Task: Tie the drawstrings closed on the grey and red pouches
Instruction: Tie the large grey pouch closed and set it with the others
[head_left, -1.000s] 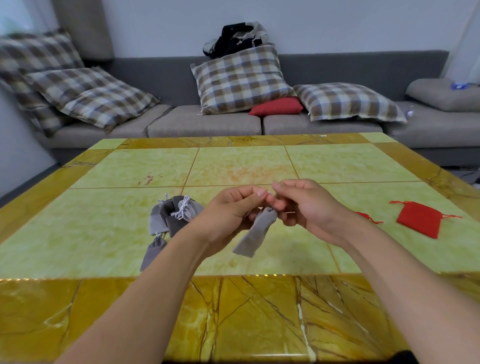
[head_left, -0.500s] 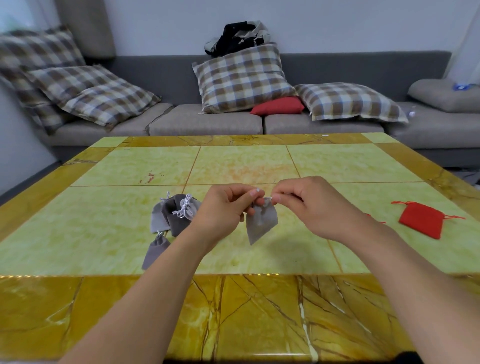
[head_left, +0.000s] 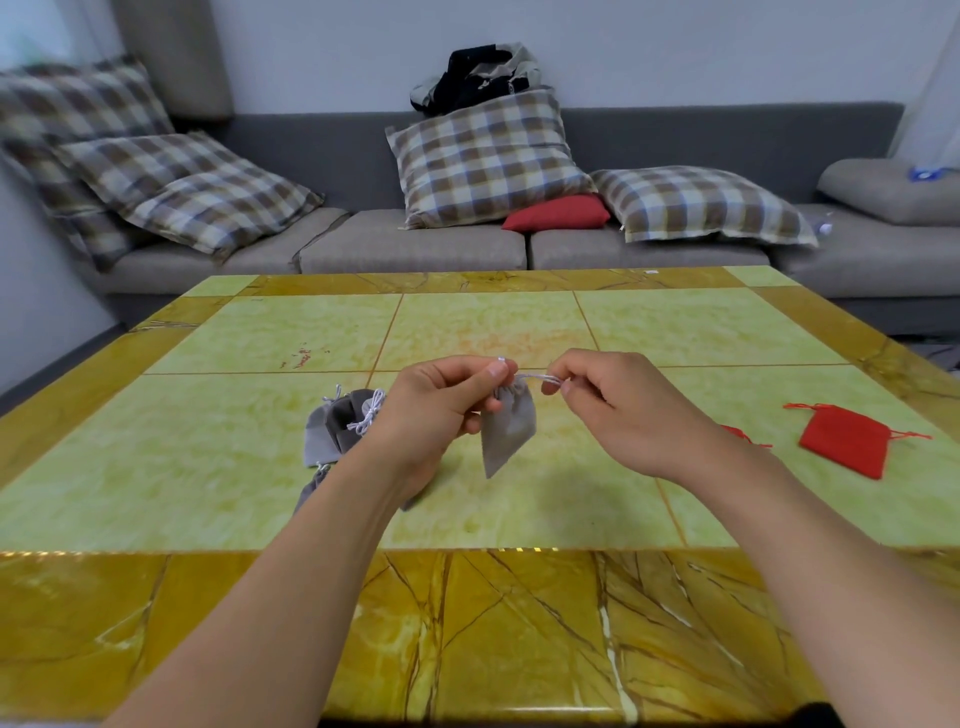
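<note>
Grey pouches (head_left: 340, 426) lie heaped at the table's (head_left: 208, 467) left. Left hand (head_left: 436, 415) pinches the held grey pouch's (head_left: 509, 431) gathered neck; it hangs point-down. Right hand (head_left: 618, 410) pinches its drawstring (head_left: 540, 378). Red pouch (head_left: 844, 439) lies flat, far right.

pouch pile (head_left: 343, 426) left on table (head_left: 260, 467) | lone pouch (head_left: 844, 439) right

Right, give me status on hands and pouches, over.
Left hand and right hand pinch the drawstring of a grey pouch, held above the table. Grey pile left, red pouch right. Nothing obstructing.
</note>
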